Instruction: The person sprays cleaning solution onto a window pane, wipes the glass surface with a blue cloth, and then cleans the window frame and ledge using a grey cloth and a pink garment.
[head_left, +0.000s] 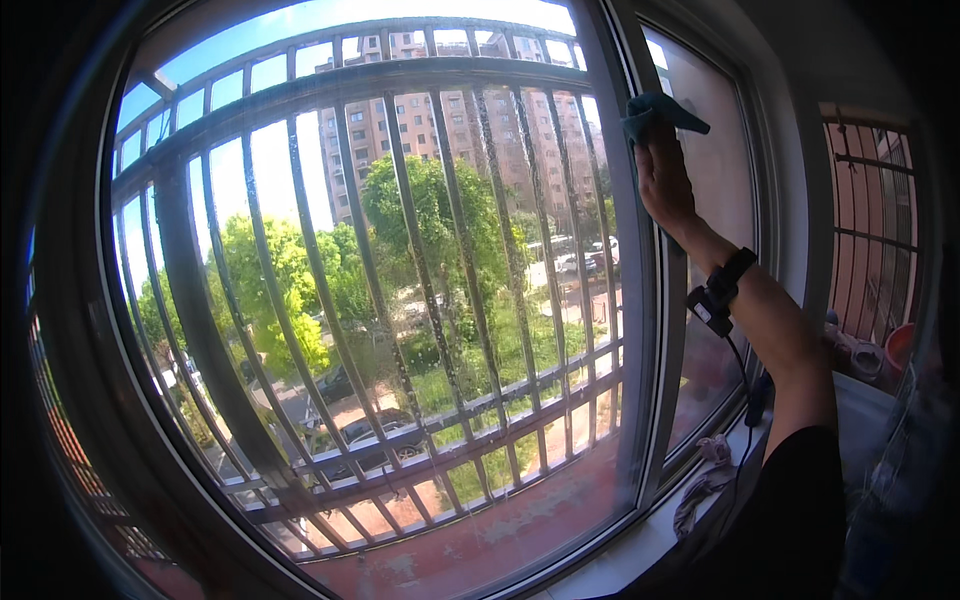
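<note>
Against the upright window frame (654, 60) between two panes, my right hand (666, 184) presses a folded dark green cloth (660, 112). The cloth wraps over the fingertips, with one corner sticking out to the right. Wet streaks and drops show on the large glass pane (442, 352) left of the hand. A narrower glass pane (712, 180) lies to its right. Around my right wrist is a black strap with a small device (712, 304), from which a cable (742, 367) hangs. My left hand is out of view.
A crumpled greyish-pink cloth (701, 487) lies on the white windowsill (637, 551). Metal security bars (322, 292) stand outside the glass. To the right are a barred window (874, 195), a red basin (898, 349) and a pale tub (862, 397).
</note>
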